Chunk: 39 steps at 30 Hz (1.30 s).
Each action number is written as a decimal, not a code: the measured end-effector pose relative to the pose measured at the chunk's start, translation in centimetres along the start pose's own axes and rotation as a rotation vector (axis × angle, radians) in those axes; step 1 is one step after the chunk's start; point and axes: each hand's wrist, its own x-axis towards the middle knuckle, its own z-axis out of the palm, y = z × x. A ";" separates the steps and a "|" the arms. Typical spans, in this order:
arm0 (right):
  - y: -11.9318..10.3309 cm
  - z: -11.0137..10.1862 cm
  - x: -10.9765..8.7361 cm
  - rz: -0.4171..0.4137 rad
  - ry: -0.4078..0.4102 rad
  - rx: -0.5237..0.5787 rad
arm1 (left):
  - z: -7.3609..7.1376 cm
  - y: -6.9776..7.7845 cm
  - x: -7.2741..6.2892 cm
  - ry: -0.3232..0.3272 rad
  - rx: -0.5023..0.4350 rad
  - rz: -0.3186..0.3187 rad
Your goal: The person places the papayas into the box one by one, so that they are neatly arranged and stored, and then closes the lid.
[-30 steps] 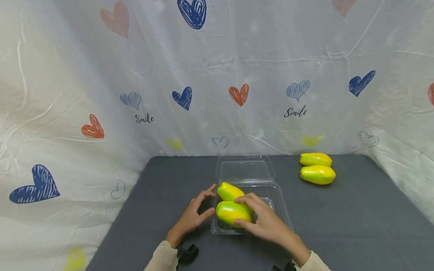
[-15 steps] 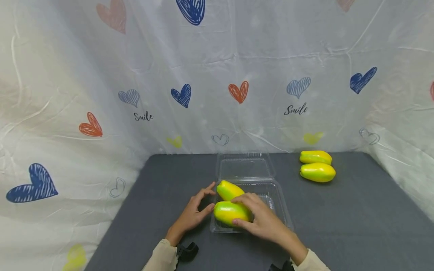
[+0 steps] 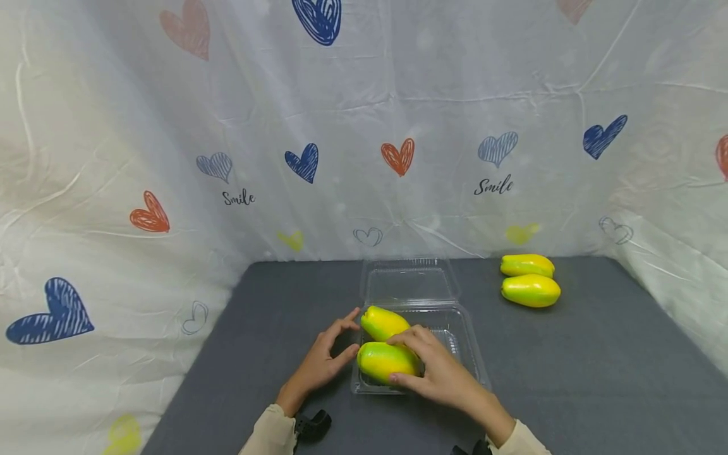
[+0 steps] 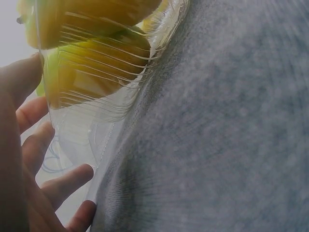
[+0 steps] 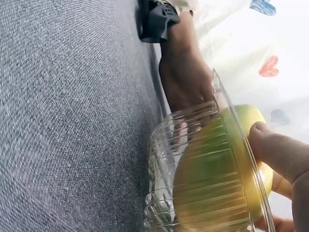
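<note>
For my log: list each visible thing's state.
Clear clamshell container: lid open, folded back
Nearer papaya inside: held by the right hand
Farther papaya inside: lying in the container
Nearer papaya outside: lying on the table
Farther papaya outside: lying behind it
Left hand: fingers spread, at the container's left side

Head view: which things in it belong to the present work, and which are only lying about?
In the work:
right hand, holding nearest fruit
left hand
open clear container
second fruit inside it

Lying about:
two fruits at right, untouched, perhaps for later
heart-patterned curtain, backdrop only
</note>
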 end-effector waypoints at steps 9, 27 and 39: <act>0.1 -0.4 0.1 -0.004 -0.014 0.006 | -0.1 0.2 0.3 -0.001 -0.021 0.006; 0.0 -0.5 0.0 -0.030 -0.021 -0.007 | -0.1 0.3 -0.1 -0.002 -0.011 -0.022; 0.0 -0.7 -0.2 -0.014 -0.027 0.027 | 0.0 0.6 -0.3 0.005 -0.011 -0.041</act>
